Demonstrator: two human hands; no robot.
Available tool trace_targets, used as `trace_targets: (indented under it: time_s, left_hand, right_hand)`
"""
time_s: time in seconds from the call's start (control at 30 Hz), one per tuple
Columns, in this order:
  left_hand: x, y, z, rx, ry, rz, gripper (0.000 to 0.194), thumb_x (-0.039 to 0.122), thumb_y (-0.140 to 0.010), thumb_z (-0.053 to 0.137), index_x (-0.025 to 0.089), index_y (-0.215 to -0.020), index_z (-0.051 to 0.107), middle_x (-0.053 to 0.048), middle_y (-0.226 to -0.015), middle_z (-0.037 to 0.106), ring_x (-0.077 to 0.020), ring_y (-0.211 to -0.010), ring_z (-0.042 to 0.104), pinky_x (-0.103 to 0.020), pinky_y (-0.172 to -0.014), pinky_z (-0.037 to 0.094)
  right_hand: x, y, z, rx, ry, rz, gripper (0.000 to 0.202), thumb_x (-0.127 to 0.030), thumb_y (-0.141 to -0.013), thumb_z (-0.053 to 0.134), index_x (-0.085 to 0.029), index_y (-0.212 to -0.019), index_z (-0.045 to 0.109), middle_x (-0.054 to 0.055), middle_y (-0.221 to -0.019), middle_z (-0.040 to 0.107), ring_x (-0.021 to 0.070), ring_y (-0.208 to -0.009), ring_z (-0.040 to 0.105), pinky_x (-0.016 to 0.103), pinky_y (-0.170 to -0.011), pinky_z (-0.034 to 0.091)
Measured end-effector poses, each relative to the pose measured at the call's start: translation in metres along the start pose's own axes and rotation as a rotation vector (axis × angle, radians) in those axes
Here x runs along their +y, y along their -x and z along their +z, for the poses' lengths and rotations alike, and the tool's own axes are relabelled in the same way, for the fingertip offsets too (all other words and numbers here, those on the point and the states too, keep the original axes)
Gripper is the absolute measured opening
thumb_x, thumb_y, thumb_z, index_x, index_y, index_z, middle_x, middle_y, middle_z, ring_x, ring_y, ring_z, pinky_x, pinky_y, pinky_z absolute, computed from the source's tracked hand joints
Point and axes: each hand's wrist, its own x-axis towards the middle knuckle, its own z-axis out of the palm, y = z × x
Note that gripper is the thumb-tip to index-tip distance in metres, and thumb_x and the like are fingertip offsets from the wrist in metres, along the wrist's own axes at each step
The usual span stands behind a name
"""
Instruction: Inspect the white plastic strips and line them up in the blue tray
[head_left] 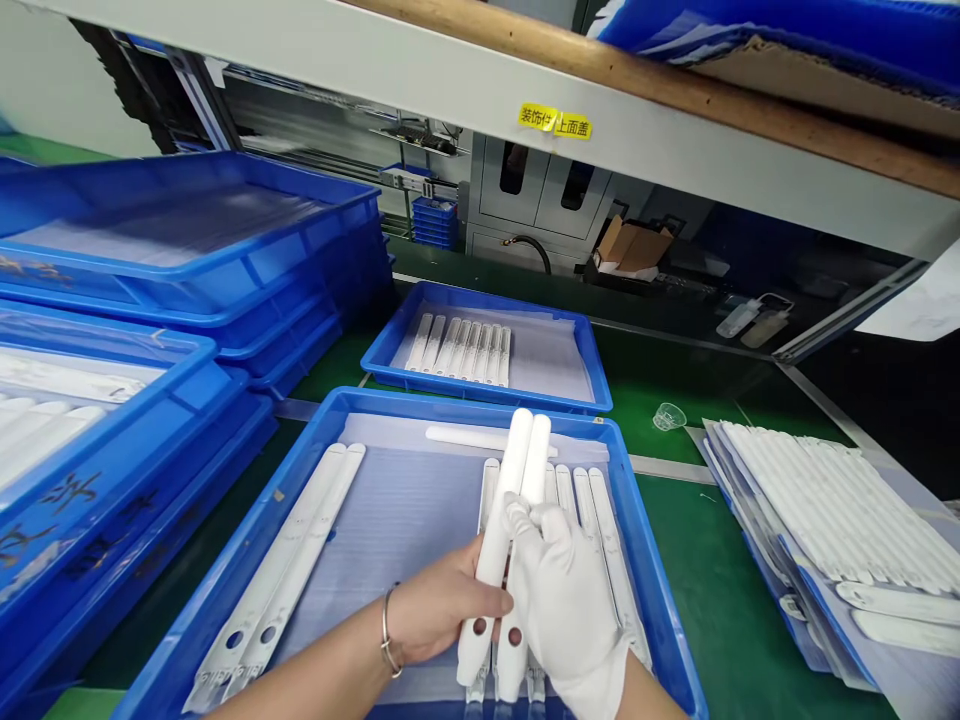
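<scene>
Above a lined blue tray (pixel 651 560), I hold two long white plastic strips side by side. Each has a rounded upper end and a round hole near its lower end. My bare left hand (pixel 439 605), with a bracelet at the wrist, is closed around the lower half of the left white strip (pixel 515 450). White-gloved, my right hand (pixel 566 570) is closed on the right white strip (pixel 538 455), its thumb and fingers near the middle; part of that strip is hidden. More white strips (pixel 611 530) lie in the tray beneath my right hand. Two others (pixel 300 570) rest along its left side.
Behind stands a second blue tray (pixel 600 375) holding a row of strips. Stacked blue trays (pixel 300 270) rise at the left. On the right lies a stack of sheets with many white strips (pixel 810 500). A small clear cup (pixel 669 416) sits nearby. A shelf beam (pixel 450 75) crosses overhead.
</scene>
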Motion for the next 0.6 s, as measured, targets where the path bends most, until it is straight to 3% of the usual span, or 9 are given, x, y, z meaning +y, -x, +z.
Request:
trace_targets:
  time_s: [0.17, 0.33, 0.43, 0.5, 0.6]
  left_hand:
    - [0.000, -0.001, 0.000, 0.072, 0.004, 0.033, 0.043, 0.005, -0.054, 0.070, 0.016, -0.093, 0.055, 0.003, -0.068, 0.060, -0.0074, -0.050, 0.048, -0.021, -0.048, 0.035]
    - [0.000, -0.001, -0.001, -0.004, -0.090, 0.045, 0.035, 0.013, -0.062, 0.071, 0.015, -0.093, 0.056, 0.000, -0.067, 0.063, -0.0132, -0.057, 0.059, -0.019, -0.046, 0.030]
    - [0.002, 0.001, -0.003, -0.005, -0.118, 0.033, 0.037, 0.014, -0.064, 0.072, 0.015, -0.097, 0.056, -0.001, -0.070, 0.065, -0.0154, -0.061, 0.063, -0.019, -0.046, 0.031]
    - [0.004, 0.002, -0.003, -0.008, -0.106, 0.028, 0.039, 0.014, -0.064, 0.073, 0.016, -0.099, 0.056, -0.001, -0.071, 0.065, -0.0160, -0.061, 0.063, -0.019, -0.046, 0.034]
    - [0.005, 0.004, -0.002, -0.113, -0.084, 0.006, 0.042, 0.018, -0.064, 0.076, 0.015, -0.102, 0.058, -0.006, -0.083, 0.068, -0.0186, -0.066, 0.065, -0.021, -0.050, 0.042]
  right_hand:
    - [0.003, 0.014, 0.000, -0.021, 0.082, -0.032, 0.027, -0.036, -0.093, 0.048, -0.023, -0.073, 0.062, 0.004, -0.070, 0.061, 0.0214, -0.069, 0.063, 0.032, -0.064, 0.051]
    - [0.005, 0.014, -0.002, -0.100, -0.001, 0.017, 0.029, -0.030, -0.094, 0.042, -0.024, -0.076, 0.064, 0.001, -0.066, 0.062, 0.0178, -0.059, 0.063, 0.027, -0.051, 0.049]
    - [0.000, 0.005, -0.002, -0.149, -0.023, -0.008, 0.033, -0.030, -0.095, 0.037, -0.024, -0.076, 0.064, -0.003, -0.055, 0.058, 0.0145, -0.043, 0.056, 0.024, -0.041, 0.042]
    - [-0.003, -0.005, -0.002, -0.137, 0.026, -0.077, 0.032, -0.031, -0.094, 0.039, -0.024, -0.075, 0.064, -0.003, -0.055, 0.059, 0.0143, -0.044, 0.055, 0.023, -0.042, 0.042]
    - [-0.006, -0.030, -0.008, -0.050, 0.139, -0.178, 0.034, -0.033, -0.093, 0.041, -0.023, -0.072, 0.065, -0.002, -0.059, 0.061, 0.0158, -0.053, 0.058, 0.026, -0.051, 0.046]
